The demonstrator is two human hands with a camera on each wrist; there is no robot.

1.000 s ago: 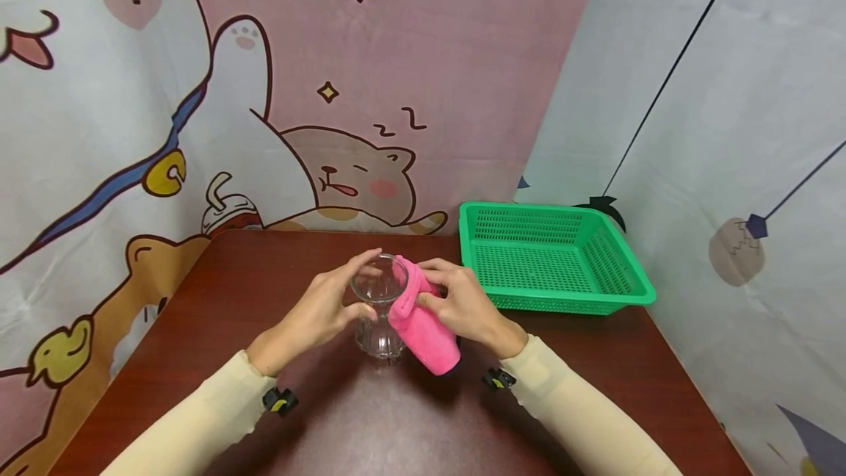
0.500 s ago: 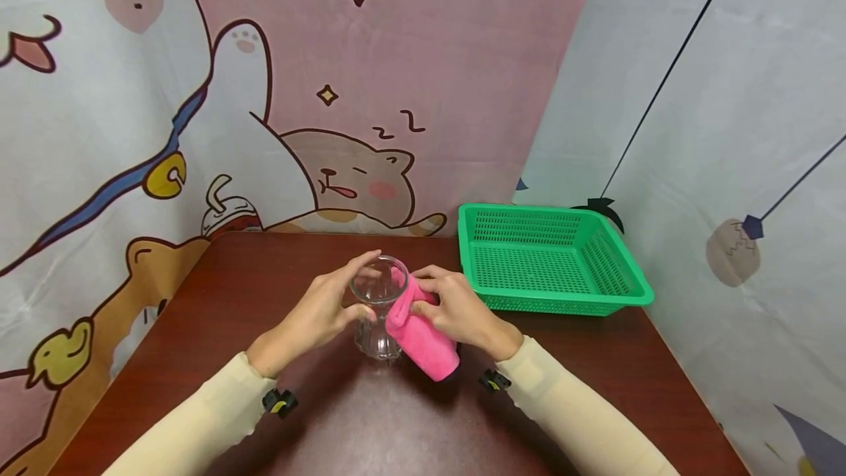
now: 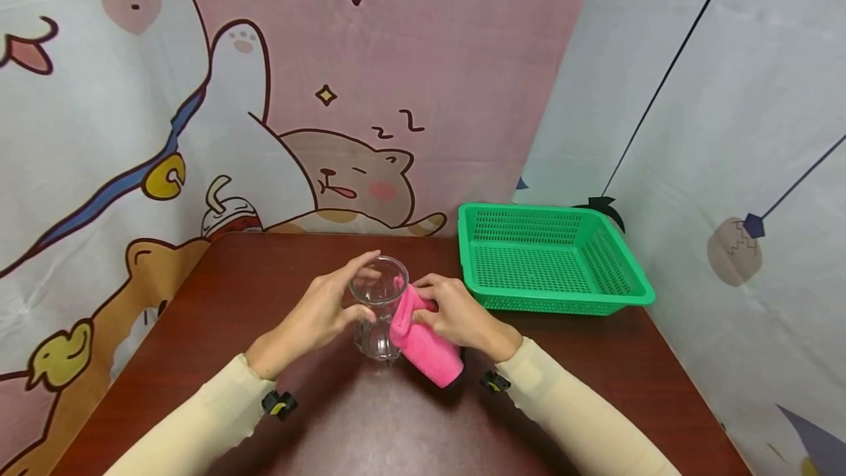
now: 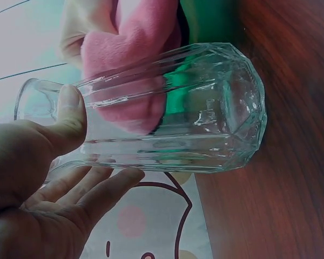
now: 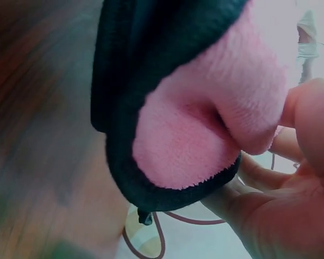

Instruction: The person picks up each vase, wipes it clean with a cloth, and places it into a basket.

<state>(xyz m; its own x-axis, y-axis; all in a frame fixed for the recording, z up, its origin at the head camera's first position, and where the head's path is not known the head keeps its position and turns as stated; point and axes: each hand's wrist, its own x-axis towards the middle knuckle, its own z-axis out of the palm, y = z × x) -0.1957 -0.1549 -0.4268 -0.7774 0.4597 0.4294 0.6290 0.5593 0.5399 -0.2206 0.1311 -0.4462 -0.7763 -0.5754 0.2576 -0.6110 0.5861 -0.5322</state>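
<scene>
A clear glass vase (image 3: 378, 329) with a round rim and faceted sides stands upright near the middle of the table. My left hand (image 3: 324, 308) grips it near the top, thumb in front and fingers behind, as the left wrist view also shows on the glass (image 4: 205, 118). My right hand (image 3: 456, 318) pinches a folded pink cloth (image 3: 429, 351) against the vase's right side, close under the rim. A dark edging borders the fuzzy cloth (image 5: 186, 145) in the right wrist view. The lower end of the cloth hangs down toward the table.
A green perforated plastic basket (image 3: 551, 300) sits at the table's back right. The dark reddish-brown table (image 3: 264, 270) meets a cartoon-printed curtain (image 3: 476, 94) behind and at both sides.
The right hand and the cloth have slid slightly downward along the vase's right side, and less cloth shows at the rim. The left hand holds its place on the vase.
</scene>
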